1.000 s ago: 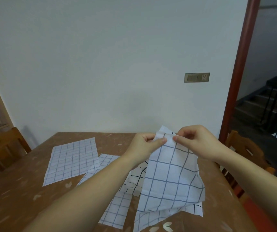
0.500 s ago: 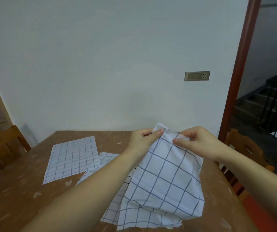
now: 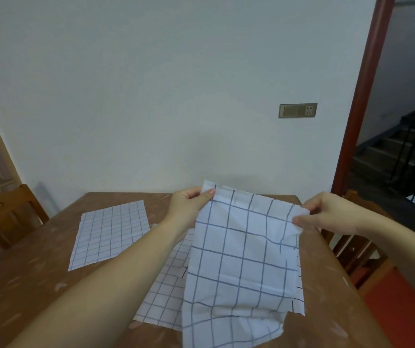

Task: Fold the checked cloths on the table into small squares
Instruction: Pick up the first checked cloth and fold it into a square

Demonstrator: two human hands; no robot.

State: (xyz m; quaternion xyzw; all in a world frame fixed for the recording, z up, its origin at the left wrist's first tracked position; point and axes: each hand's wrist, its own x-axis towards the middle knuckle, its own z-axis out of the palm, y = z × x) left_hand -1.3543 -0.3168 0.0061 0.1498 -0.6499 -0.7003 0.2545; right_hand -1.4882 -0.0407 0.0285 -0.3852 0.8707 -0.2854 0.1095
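I hold a white cloth with a wide blue check [image 3: 239, 259] up over the table, hanging from its top edge. My left hand [image 3: 189, 204] pinches its top left corner. My right hand [image 3: 327, 213] pinches its top right corner, where the fabric bunches. Its lower end crumples near the table's front. Under it lie a fine-checked cloth [image 3: 163, 290] and a black-checked cloth [image 3: 298, 297], both mostly hidden. Another fine blue-checked cloth [image 3: 111, 234] lies flat at the left.
The brown wooden table [image 3: 25, 285] stands against a white wall. Wooden chairs stand at the left [image 3: 3, 217] and at the right [image 3: 352, 249]. A doorway with a red frame [image 3: 362, 96] opens to stairs on the right.
My hands have moved apart along the cloth's top edge, the right one going right, and the held cloth now hangs spread wide instead of bunched.
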